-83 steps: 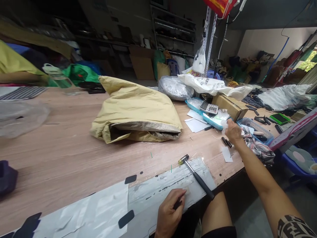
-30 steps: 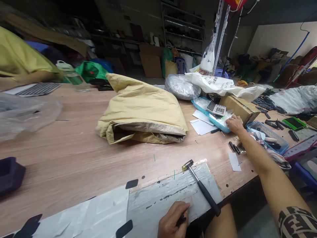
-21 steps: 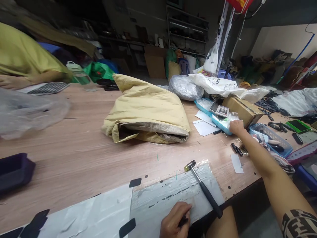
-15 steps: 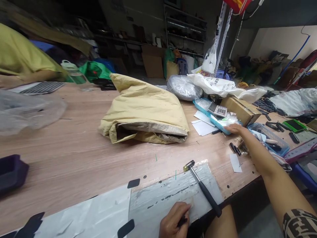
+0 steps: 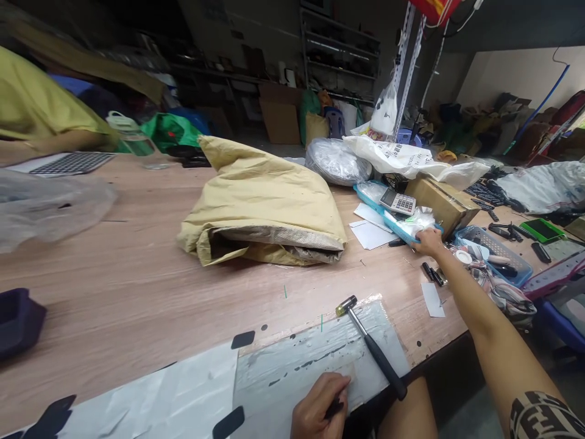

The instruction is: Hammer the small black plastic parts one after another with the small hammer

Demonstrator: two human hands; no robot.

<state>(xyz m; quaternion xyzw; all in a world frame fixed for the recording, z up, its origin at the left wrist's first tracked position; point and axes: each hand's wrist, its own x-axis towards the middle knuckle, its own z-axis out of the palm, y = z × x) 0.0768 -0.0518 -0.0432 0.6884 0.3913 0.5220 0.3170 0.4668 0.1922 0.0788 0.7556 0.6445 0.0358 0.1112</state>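
My left hand point(image 5: 320, 407) is closed at the front edge of the table, over a grey plastic-covered mat point(image 5: 269, 378). A small black piece point(image 5: 334, 407) shows between its fingers, mostly hidden, so its kind is unclear. Reaching far to the right, my right hand point(image 5: 428, 242) has its fingers curled over the near end of a blue tray point(image 5: 404, 234). In that tray lie a calculator point(image 5: 398, 200) and clear plastic bags point(image 5: 421, 219). A hammer point(image 5: 372, 347) with a black handle rests on the mat, to the right of my left hand.
A folded yellow sack point(image 5: 269, 195) lies mid-table. Beyond the tray stands a cardboard box point(image 5: 441, 204); a blue basket point(image 5: 507, 256) sits to its right. A dark purple bin point(image 5: 21, 320) is at the left edge. Across the table sits a person in a yellow shirt point(image 5: 41, 103).
My right hand's fingers have curled in at the tray's end, where they were more stretched out before. My left hand holds its place on the mat. The view has shifted slightly.
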